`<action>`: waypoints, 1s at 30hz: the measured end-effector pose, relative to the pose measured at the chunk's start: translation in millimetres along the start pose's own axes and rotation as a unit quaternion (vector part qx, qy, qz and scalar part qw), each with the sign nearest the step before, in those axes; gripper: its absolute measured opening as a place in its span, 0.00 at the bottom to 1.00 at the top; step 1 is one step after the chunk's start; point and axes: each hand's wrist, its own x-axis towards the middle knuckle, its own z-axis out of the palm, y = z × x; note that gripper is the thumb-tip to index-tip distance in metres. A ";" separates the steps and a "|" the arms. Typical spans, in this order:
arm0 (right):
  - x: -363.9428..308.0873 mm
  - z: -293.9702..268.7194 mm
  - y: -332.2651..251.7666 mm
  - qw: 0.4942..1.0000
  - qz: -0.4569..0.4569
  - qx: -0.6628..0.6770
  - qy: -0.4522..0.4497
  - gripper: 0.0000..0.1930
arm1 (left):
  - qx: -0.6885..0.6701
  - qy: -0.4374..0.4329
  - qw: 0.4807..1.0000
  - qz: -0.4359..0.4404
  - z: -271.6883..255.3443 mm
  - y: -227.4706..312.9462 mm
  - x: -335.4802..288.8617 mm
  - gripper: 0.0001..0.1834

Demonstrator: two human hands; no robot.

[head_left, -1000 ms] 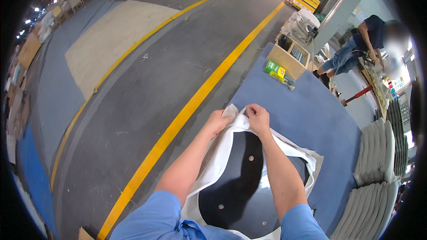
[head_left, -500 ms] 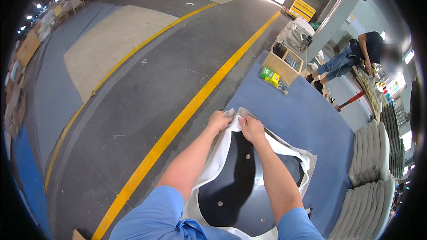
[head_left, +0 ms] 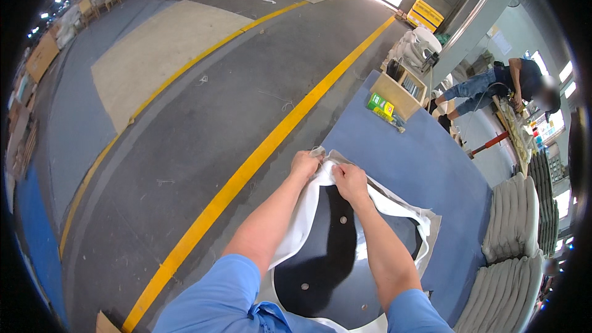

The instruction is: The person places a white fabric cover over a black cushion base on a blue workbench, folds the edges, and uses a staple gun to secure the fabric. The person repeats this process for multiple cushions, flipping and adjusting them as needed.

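Note:
A glossy black panel [head_left: 327, 265] with several small round holes lies in front of me on a blue-topped table. White cloth [head_left: 300, 229] wraps up around its rim, with a beige-grey fabric [head_left: 435, 229] outside it. At the far corner of the panel, my left hand [head_left: 304, 165] pinches the fabric edge, a bit of it sticking out past the fingers. Close beside it, my right hand [head_left: 350, 181] is closed on the white cloth and fabric, its thumb pressing down. My right forearm hides part of the panel.
On the blue table [head_left: 450, 203] stand a wooden box [head_left: 398, 94] of long thin items and a green-yellow carton [head_left: 380, 106]. Stacked grey cushions [head_left: 510, 219] rise at right. Beyond, a person [head_left: 493, 89] bends over a bench. A yellow floor line [head_left: 259, 154] runs along the left.
My hands keep their hold at the far corner; the right one has shifted slightly, fingers drawn in a little. The view has tilted slightly. The person at the bench has moved a little right.

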 end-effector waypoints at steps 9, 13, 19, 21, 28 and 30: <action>-2.4 -5.9 16.8 1.000 0.000 -0.006 0.016 0.18 | -0.012 -0.006 1.000 -0.022 5.1 15.9 -9.6 0.21; 17.9 -17.1 12.6 0.995 0.004 -0.017 0.098 0.15 | -0.033 -0.015 0.999 -0.031 1.0 16.3 -8.6 0.14; 61.1 -7.0 9.8 0.995 -0.034 -0.048 0.078 0.16 | -0.039 -0.040 0.998 -0.043 -2.0 17.6 4.0 0.09; 69.2 -5.4 8.8 0.997 0.022 -0.043 -0.063 0.16 | -0.034 -0.046 0.997 -0.042 -1.7 15.1 4.5 0.08; 68.3 11.7 40.7 0.987 0.150 0.042 -0.029 0.14 | -0.092 -0.043 0.994 -0.035 24.3 16.2 1.7 0.09; 66.9 16.7 31.7 0.988 0.140 0.068 -0.005 0.12 | -0.087 -0.024 0.995 -0.035 18.6 10.9 5.5 0.09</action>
